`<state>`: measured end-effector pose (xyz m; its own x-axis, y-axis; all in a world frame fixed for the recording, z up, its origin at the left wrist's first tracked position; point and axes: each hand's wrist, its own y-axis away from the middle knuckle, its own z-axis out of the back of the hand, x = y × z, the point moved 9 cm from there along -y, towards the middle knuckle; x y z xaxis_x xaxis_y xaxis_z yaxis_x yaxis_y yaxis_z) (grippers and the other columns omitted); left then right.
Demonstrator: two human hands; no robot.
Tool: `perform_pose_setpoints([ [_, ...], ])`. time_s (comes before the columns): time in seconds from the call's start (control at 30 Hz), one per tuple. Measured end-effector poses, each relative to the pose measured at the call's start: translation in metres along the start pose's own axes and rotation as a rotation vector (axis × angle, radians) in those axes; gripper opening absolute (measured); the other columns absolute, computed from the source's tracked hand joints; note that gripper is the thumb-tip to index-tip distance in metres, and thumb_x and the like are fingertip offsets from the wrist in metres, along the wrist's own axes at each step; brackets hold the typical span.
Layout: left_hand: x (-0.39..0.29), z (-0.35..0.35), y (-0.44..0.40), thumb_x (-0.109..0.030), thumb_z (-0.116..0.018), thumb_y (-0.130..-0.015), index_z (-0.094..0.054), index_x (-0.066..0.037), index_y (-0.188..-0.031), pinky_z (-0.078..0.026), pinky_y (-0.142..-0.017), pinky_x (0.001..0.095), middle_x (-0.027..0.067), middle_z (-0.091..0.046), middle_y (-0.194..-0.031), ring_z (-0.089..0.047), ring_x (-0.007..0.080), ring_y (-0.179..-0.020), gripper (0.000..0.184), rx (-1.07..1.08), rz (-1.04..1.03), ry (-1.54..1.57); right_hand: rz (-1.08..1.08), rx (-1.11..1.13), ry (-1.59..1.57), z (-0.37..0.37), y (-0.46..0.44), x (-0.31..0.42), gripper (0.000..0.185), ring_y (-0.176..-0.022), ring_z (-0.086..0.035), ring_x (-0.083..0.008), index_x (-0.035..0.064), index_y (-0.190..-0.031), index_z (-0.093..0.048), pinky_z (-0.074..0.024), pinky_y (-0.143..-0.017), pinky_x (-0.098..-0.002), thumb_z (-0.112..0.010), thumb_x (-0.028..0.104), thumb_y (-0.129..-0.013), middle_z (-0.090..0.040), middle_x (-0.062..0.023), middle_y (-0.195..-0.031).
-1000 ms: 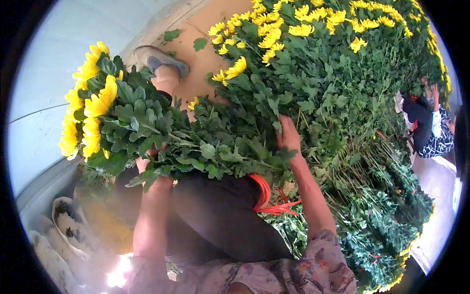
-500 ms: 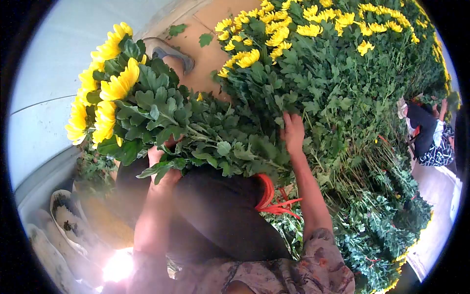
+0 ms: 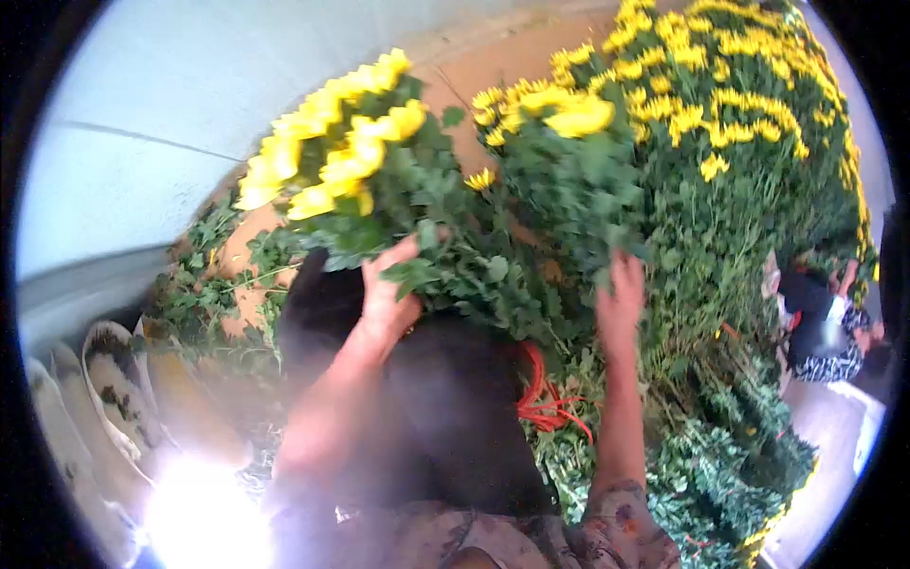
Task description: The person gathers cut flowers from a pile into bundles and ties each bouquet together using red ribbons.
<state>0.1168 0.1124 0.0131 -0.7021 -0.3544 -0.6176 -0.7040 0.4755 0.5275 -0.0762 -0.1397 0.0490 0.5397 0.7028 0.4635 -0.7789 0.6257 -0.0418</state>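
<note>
A bunch of yellow chrysanthemums [image 3: 332, 142] lies across my lap, heads to the upper left. My left hand [image 3: 391, 289] is closed round its leafy stems below the flowers; leaves cover some of the fingers. To the right, my right hand [image 3: 622, 284] grips a chrysanthemum [image 3: 580, 119] with a yellow head and blurred leaves; I cannot tell whether it is one stem or more. A single yellow bloom [image 3: 481, 179] shows low between the two. Red ties [image 3: 542, 403] hang at my right thigh, beside my dark trousers [image 3: 445, 408].
A large heap of yellow chrysanthemums [image 3: 720, 190] fills the right side. More leafy stems [image 3: 711, 465] lie at the lower right. Another person [image 3: 825, 322] sits at the far right. Loose leaves [image 3: 213, 275] lie by the pale wall [image 3: 171, 95]. Long pale, stained objects [image 3: 118, 389] stand lower left.
My right hand has come away from the heap's leaves with a chrysanthemum raised in it. My left hand and the bunch have shifted right in view, and the view itself has moved.
</note>
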Motion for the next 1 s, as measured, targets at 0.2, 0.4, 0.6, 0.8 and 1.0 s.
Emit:
perform_pose_setpoints([
  [0.2,0.022,0.006,-0.023,-0.011,-0.075,-0.068,-0.064,0.0,-0.094,-0.048,-0.072,0.033,0.004,-0.064,-0.091,-0.058,0.016,-0.083,0.03,-0.205,-0.015,0.172,0.261,-0.332,0.204,0.127,0.01,0.114,0.047,-0.101,-0.051,-0.0362,-0.0001,-0.116,-0.055,-0.0409,-0.088,-0.0408,-0.057,-0.003,-0.07,-0.052,-0.0197,-0.106],
  [0.4,0.009,-0.017,0.01,-0.026,-0.057,-0.083,-0.059,-0.01,-0.107,-0.044,-0.083,0.035,0.0012,-0.06,-0.107,-0.055,0.0213,-0.099,0.029,-0.33,0.035,0.247,0.103,0.003,-0.237,0.008,0.008,0.169,0.044,-0.086,-0.051,-0.0348,0.0068,-0.112,-0.058,-0.0441,-0.073,-0.0452,-0.06,0.001,-0.068,-0.053,-0.0178,-0.088],
  [0.6,0.013,-0.018,-0.017,-0.025,-0.056,-0.084,-0.046,-0.011,-0.122,-0.04,-0.092,0.0394,0.0063,-0.053,-0.117,-0.048,0.0232,-0.11,0.041,-0.015,-0.231,-0.027,0.429,-0.085,0.305,0.009,0.023,0.204,0.055,-0.088,-0.052,-0.037,0.0099,-0.118,-0.056,-0.0456,-0.073,-0.0454,-0.059,-0.004,-0.065,-0.051,-0.0175,-0.093],
  [0.8,-0.009,-0.067,0.015,-0.012,-0.073,-0.071,-0.038,-0.002,-0.129,-0.039,-0.093,0.0389,0.0097,-0.052,-0.12,-0.048,0.0228,-0.11,0.068,0.279,0.072,0.1,0.325,-0.087,0.392,0.021,-0.001,0.2,0.056,-0.094,-0.051,-0.0366,0.0046,-0.12,-0.051,-0.0464,-0.076,-0.046,-0.062,-0.001,-0.066,-0.05,-0.0177,-0.1],
  [1.0,-0.043,-0.052,0.019,-0.016,-0.074,-0.069,-0.051,-0.001,-0.116,-0.047,-0.084,0.0378,0.0091,-0.058,-0.108,-0.057,0.0229,-0.097,0.055,0.069,-0.079,0.226,0.473,0.12,0.244,0.015,0.015,0.23,0.066,-0.095,-0.053,-0.0389,0.0056,-0.131,-0.04,-0.0459,-0.082,-0.0436,-0.072,0.016,-0.074,-0.052,-0.02,-0.104],
])
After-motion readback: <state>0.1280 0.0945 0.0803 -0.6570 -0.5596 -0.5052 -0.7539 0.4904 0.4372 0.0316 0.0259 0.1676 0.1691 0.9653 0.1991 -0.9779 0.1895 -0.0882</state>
